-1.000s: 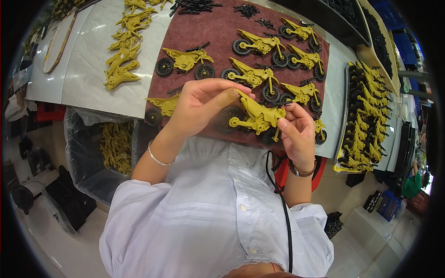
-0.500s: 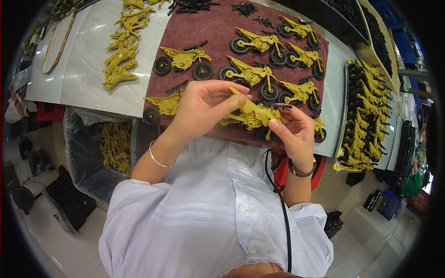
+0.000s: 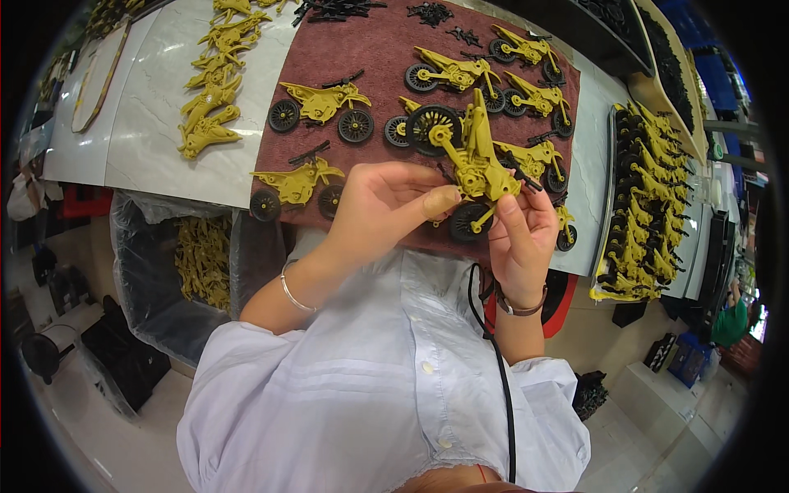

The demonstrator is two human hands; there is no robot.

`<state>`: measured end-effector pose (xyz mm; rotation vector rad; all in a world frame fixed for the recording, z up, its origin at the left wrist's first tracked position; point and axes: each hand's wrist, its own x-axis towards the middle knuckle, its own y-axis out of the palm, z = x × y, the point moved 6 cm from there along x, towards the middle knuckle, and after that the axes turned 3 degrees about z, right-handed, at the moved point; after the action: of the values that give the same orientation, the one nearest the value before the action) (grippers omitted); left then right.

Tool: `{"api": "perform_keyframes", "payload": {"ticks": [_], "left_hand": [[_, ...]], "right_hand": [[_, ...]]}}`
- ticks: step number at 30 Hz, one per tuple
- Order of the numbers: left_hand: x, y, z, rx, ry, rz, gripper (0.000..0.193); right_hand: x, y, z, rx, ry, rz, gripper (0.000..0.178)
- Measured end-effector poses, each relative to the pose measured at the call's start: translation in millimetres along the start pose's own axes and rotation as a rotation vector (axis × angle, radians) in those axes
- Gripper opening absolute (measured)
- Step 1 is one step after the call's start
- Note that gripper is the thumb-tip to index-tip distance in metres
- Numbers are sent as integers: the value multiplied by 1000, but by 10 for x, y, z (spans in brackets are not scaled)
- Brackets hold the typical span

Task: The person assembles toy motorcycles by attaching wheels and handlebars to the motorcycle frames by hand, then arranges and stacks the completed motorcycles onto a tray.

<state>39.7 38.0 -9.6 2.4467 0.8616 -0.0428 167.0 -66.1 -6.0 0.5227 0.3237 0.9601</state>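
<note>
A yellow toy motorcycle (image 3: 475, 156) is held up over the near edge of the maroon cloth, tilted with its black-wheeled rear end up and away from me. My right hand (image 3: 526, 246) is closed on its front end, thumb against the yellow body, beside the black handlebar (image 3: 523, 176). At the lower left side of the body, my left hand (image 3: 382, 205) has thumb and fingers closed against it; the fingertips are partly hidden. Several similar motorcycles, such as this one (image 3: 319, 102), stand or lie around on the cloth, with two wheels and handlebar pieces beside or on them.
The maroon cloth (image 3: 386, 49) covers the middle of the grey table (image 3: 156, 99). Yellow bodies (image 3: 209, 135) lie in a row on the left. A tray of yellow and black motorcycles (image 3: 649, 197) is at right. Black parts (image 3: 337, 10) lie at the far edge. A plastic-lined bin (image 3: 148, 287) stands at lower left.
The motorcycle in my hands has been turned, so its rear wheel now points up and away. My left hand has shifted from its rear end down to its lower side.
</note>
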Motion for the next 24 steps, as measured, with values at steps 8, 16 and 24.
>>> {"api": "perform_keyframes", "payload": {"ticks": [8, 16, 24], "left_hand": [[-43, 10, -11, 214, 136, 84, 10], [-44, 24, -13, 256, 142, 156, 12], [-51, 12, -31, 427, 142, 165, 13]], "right_hand": [[1, 109, 80, -551, 160, 195, 43], [-6, 123, 104, -495, 148, 186, 24], [7, 150, 140, -611, 77, 173, 15]]}}
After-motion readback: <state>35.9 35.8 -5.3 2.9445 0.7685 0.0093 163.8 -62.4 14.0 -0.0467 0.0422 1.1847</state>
